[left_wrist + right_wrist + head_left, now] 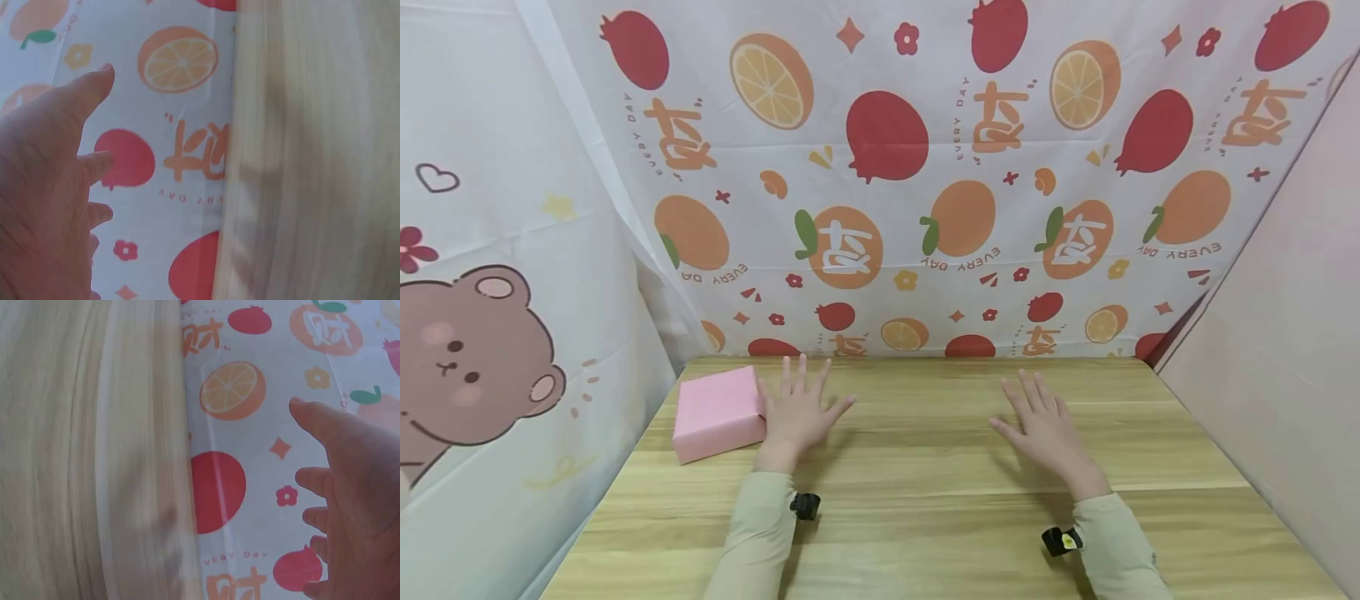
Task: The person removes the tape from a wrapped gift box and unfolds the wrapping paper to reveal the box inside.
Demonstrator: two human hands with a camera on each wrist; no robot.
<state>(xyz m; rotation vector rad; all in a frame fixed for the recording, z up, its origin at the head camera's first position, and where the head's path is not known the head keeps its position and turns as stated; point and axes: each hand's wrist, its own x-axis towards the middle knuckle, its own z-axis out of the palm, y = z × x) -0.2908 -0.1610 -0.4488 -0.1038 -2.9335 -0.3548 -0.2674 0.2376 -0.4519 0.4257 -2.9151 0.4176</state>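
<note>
A pink box (718,414) lies at the far left of the wooden table (910,467). My left hand (797,417) is spread just right of it, overlapping the box's right edge in the head view, with nothing in its grasp. Over the table's right half, my right hand (1048,429) has its fingers fanned out and holds nothing. Both wrist views show the hands, the left hand (44,187) and the right hand (365,487), with straight, parted fingers against the fruit-print cloth. The box appears in neither wrist view.
A fruit-print cloth (1022,167) hangs behind the table's far edge. On the left hangs a white cloth with a bear (475,358), and a pale panel (1292,317) borders the right. Small black cameras sit on the left wrist (806,506) and right wrist (1062,542).
</note>
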